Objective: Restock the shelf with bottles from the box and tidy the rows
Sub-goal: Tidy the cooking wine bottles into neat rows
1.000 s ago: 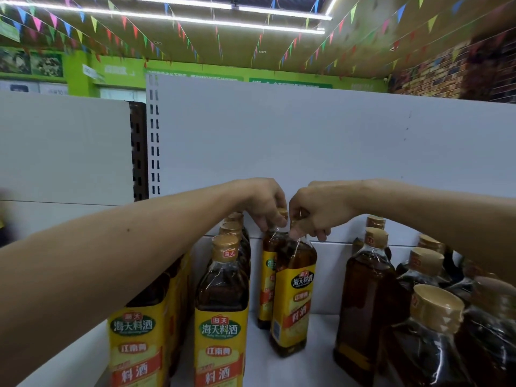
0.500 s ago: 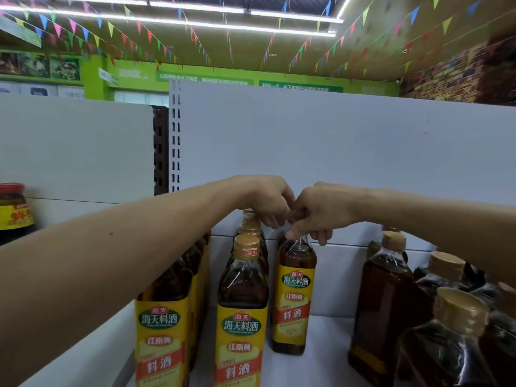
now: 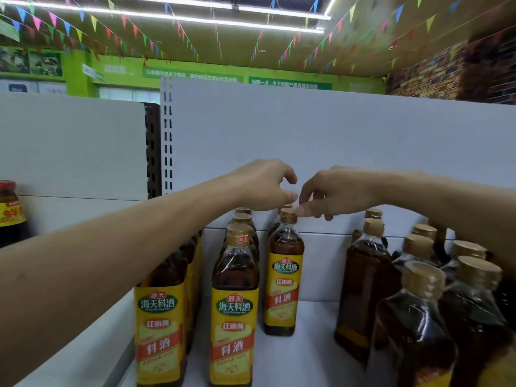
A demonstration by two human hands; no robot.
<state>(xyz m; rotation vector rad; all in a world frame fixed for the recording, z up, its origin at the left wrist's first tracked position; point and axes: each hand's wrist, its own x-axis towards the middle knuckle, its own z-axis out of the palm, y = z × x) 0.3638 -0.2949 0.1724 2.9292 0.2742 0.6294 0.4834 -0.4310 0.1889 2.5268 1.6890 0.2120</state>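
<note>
- The bottle [image 3: 283,275] stood upright near the back of the shelf [image 3: 307,350], label forward. It fronted a short row, and one more cap just showed behind it.
- The right hand [image 3: 335,192] hung at its cap [image 3: 288,215]. Its fingers [image 3: 303,211] were loosely curled, with one tip against the cap's right side. I could not tell whether it pinched or only touched.
- The left hand [image 3: 262,185] hovered just above and left of that cap. Its fingers [image 3: 289,177] were spread and relaxed, holding nothing I could see.
- I judged the step to be tidying: squaring this bottle into line at the back.
- The next move, as I read it, called for filling the bare shelf in front of it. No box was in view, so that meant turning away to fetch more.
- Two fuller rows [image 3: 234,303] of the same bottles stood just to the left and reached the shelf front.
- Dark bottles [image 3: 365,277] crowded the right, well apart from the bottle.
- A jar [image 3: 11,210] sat far left in the next bay.
- The left forearm [image 3: 139,247] lay low across the left rows' caps, and the right arm passed over the dark bottles. I thought a careless pull-back could tip either group.
</note>
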